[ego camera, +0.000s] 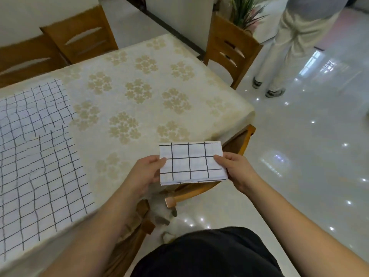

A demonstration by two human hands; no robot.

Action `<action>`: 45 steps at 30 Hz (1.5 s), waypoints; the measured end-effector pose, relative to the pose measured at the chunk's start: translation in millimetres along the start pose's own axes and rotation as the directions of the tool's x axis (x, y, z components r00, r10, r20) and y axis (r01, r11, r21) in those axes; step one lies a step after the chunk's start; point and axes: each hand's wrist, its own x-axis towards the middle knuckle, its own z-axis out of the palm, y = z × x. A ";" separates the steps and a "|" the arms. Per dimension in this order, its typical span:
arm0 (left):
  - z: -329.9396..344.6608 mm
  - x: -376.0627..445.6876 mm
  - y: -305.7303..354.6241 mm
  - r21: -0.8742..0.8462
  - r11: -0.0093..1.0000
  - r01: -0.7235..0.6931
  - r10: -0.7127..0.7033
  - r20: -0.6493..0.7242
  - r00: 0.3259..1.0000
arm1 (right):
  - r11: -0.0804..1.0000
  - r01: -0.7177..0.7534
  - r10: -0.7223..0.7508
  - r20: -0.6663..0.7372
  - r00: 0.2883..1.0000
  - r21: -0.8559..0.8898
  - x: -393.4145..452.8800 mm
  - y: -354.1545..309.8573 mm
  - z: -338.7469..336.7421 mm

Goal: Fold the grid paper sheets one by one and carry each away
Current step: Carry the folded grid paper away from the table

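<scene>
Currently, left hand and right hand: both arms extended forward, each pinching thumb-over-fingers an opposite short edge of the folded grid paper, held level in the air past the table's corner. Left of the grip, unfolded grid sheets lie flat on the tablecloth.

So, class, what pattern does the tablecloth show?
Clusters of golden-beige flowers on a cream tablecloth, clearest in the head view.
</scene>
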 end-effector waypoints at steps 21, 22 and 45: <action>261.2 -19.8 -6.9 0.183 0.982 -0.050 0.001 0.255 0.967 | 0.971 0.104 -0.032 -0.314 0.949 0.216 -85.0 50.8 -258.9; 269.4 -19.8 -8.5 0.193 0.980 -0.056 0.004 0.263 0.965 | 0.969 0.108 -0.031 -0.330 0.943 0.220 -87.7 53.7 -266.8; 350.4 72.6 14.0 0.333 0.929 -0.162 0.033 0.362 0.932 | 0.942 0.103 0.061 -0.465 0.883 0.319 -17.1 42.6 -324.6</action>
